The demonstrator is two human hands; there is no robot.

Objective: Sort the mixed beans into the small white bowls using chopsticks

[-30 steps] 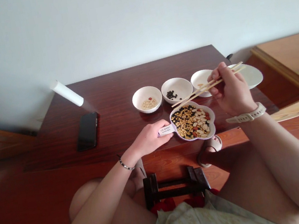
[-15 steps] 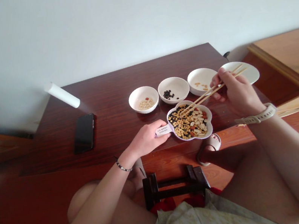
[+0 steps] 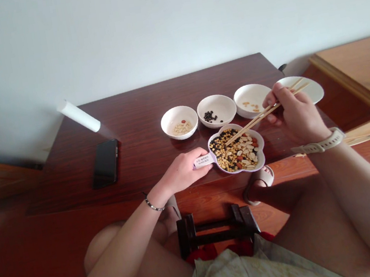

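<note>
At the near edge of the dark table (image 3: 144, 150), 2 chopsticks (image 3: 251, 122) are probing a lobed pan (image 3: 260, 145) of mixed beans and peanuts (image 3: 225, 153).
The chopstick tips, hovering above the pan's far rim 1 second ago, are now sitting low in the mix and close together, which is suggesting a pinch at 1 small piece; whether they are catching any, I cannot tell. The right hand (image 3: 296, 113) is closing around the chopsticks; the left hand (image 3: 186, 170), well apart from it, is gripping the pan's handle (image 3: 203, 161). The pan is lying just in front of 3 white bowls (image 3: 225, 105). A handle label is showing dark print, too small for reading; the phone (image 3: 105, 163) is displaying no visible brand.
</note>
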